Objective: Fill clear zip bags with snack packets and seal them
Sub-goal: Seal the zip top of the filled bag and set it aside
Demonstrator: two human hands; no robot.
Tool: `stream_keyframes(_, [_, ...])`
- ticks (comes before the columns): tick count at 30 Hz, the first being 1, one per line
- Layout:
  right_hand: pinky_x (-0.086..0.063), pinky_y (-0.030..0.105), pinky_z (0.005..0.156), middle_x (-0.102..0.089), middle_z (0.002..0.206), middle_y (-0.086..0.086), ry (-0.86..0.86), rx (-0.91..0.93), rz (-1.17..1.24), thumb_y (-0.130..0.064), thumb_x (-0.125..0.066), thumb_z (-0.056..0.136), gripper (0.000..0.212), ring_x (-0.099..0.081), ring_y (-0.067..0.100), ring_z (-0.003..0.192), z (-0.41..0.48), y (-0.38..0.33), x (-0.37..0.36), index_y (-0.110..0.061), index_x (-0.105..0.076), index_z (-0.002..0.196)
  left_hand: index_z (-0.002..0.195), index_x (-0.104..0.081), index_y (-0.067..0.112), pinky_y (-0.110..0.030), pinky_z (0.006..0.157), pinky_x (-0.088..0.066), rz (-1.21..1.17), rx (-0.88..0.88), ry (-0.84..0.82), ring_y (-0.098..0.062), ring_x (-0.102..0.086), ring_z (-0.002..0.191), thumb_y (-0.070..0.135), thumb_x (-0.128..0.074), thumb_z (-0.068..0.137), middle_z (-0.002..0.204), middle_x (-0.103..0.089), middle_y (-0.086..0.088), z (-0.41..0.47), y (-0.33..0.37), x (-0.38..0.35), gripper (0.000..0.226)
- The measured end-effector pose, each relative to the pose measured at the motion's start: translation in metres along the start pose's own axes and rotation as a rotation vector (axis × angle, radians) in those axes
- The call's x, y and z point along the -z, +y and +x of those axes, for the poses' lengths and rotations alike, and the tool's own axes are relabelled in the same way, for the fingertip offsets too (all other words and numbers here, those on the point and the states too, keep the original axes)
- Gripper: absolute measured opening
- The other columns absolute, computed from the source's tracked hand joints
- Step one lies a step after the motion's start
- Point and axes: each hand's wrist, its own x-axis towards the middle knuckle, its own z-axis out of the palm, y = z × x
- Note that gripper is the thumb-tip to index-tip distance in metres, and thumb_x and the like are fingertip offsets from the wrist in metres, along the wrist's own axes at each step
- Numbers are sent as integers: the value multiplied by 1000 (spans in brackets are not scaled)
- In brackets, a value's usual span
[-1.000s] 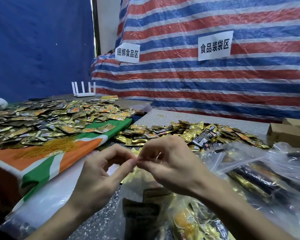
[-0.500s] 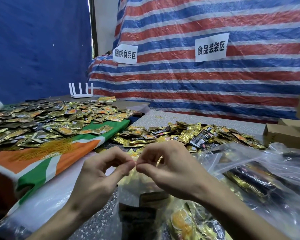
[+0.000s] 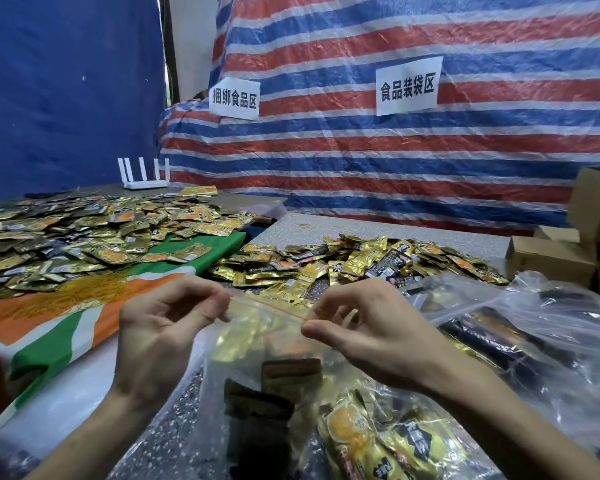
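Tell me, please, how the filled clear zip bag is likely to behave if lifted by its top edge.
Probably floppy: the clear zip bag wrinkles and sags between the left hand and right hand pinching its top. Likely bottom-heavy, since snack packets crowd its lower part. The glossy film may slip.

The clear zip bag [image 3: 274, 344], stuffed with gold snack packets [image 3: 361, 431], stands with its red-lined top stretched taut.

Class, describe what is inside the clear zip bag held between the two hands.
Inside the bag, gold packets and dark brown packets show through the plastic. How many lie deeper cannot be told: they overlap, the plastic glares, and the picture's edge cuts off the bottom.
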Motion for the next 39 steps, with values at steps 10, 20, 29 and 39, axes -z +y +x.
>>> stream_keyframes(10, [-51,18,68,-69,72,-12,-39,-18,-51,-35,-68,90,22,-63,0,74,-20,21,12,-38,-61,69,77,-73,9,-18,63,-50,2,25,52,-21,-67,73,10,-69,79,64,-66,-9,7,-14,7,5])
stream_keyframes(20, [-51,22,71,-68,73,-11,0,-2,-87,-44,-62,89,21,-62,2,77,-37,23,22,-29,-65,75,79,-76,19,-21,61,-49,23,-24,42,-19,-62,61,16,-70,79,65,-68,-4,8,-7,3,7])
stream_keyframes(29, [-44,30,59,-56,66,-8,-13,1,-272,-58,-50,91,35,-53,9,66,-61,21,32,-31,-48,70,78,-78,31,-15,63,-49,-13,30,-12,-6,-62,66,16,-74,77,72,-72,5,16,-4,-21,16])
stream_keyframes(39, [-32,24,59,-53,76,-16,-42,-180,-502,-79,-17,81,54,-48,7,74,-98,37,58,-31,-40,72,77,-74,24,-11,48,-40,-4,119,-144,4,-55,51,6,-73,87,67,-68,14,38,-35,-132,20])
